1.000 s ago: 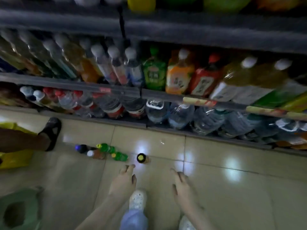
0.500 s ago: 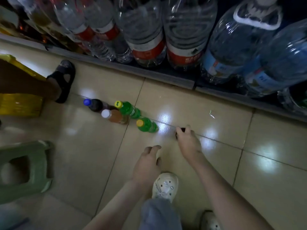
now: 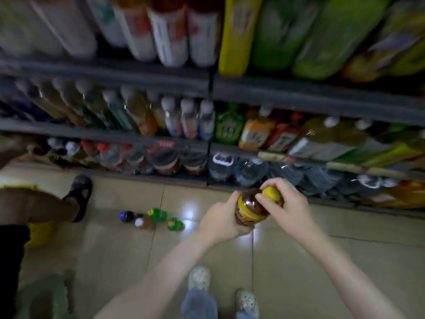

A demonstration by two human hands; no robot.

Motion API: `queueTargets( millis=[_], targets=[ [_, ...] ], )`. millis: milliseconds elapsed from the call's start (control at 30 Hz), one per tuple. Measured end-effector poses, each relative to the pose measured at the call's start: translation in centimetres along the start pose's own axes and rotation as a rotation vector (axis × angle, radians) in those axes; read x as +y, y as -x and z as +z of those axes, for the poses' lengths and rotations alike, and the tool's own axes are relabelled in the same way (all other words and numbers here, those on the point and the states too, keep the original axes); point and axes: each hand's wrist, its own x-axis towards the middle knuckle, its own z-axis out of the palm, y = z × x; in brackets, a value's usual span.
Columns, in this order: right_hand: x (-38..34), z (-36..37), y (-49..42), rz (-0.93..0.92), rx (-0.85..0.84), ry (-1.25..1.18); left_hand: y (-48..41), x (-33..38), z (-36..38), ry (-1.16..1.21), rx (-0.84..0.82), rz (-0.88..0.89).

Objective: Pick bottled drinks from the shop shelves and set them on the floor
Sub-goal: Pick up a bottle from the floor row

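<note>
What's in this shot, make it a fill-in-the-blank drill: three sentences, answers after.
The left hand and right hand hold a dark bottle with a ____ cap. The cap is gripped by the ____ hand. The small bottles standing on the floor number ____.
Missing: yellow; right; four.

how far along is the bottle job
Done: four small plastic bottles stand clustered on the tiled floor. In hand: a dark brown yellow-capped bottle, left hand round its body, right hand on its cap, above the floor. Left: setting it down; the shop shelves are full of bottles.
</note>
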Motion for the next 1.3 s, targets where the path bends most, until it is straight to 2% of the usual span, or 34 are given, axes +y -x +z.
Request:
queueTargets(
  millis=[100, 233, 433, 533, 633, 700, 767, 833, 967, 1100, 1300],
  targets=[
    [-6.7, -8.2, 1.7, 0.040, 0.167, -0.195, 1.4, 9.8, -6.5, -0.048, 0.098, 0.191],
    [-12.0, -15.2, 2.6, -0.017, 0.242, -0.161, 3.1, 21.1, -13.2, -0.032, 0.208, 0.459],
    [-17.9, -24.8, 2.6, -0.354, 0.745, -0.131, 4.7, 34.3, -19.5, -0.018, 0.302, 0.900],
    [-19.6, -29.0, 2.0, -0.515, 0.898, -0.081, 4.2, 38.1, -21.5, -0.066, 0.360, 1.080],
    [-20.3, -32.2, 0.2, -0.652, 0.973, -0.137, 2.1, 39.7, -23.0, -0.173, 0.620, 1.076],
    [-20.5, -33.7, -1.6, -0.686, 0.974, -0.167, 0.1, 40.0, -24.1, -0.160, 0.812, 0.972],
    [-20.6, -34.7, -3.6, -0.676, 0.955, -0.148, -1.7, 40.4, -25.0, -0.122, 0.930, 0.818],
    [-20.9, -35.3, -5.5, -0.647, 0.920, -0.146, -3.2, 40.7, -25.6, -0.102, 0.957, 0.737],
    [-21.2, -36.2, -8.7, -0.610, 0.900, -0.113, -5.4, 41.7, -25.6, -0.117, 0.898, 0.708],
    [-21.9, -37.1, -11.2, -0.539, 0.858, -0.047, -7.1, 42.2, -25.2, -0.184, 0.939, 0.676],
    [-23.6, -37.2, -13.5, -0.466, 0.933, 0.187, -8.1, 41.8, -25.3, -0.155, 0.999, 0.705]
  ],
)
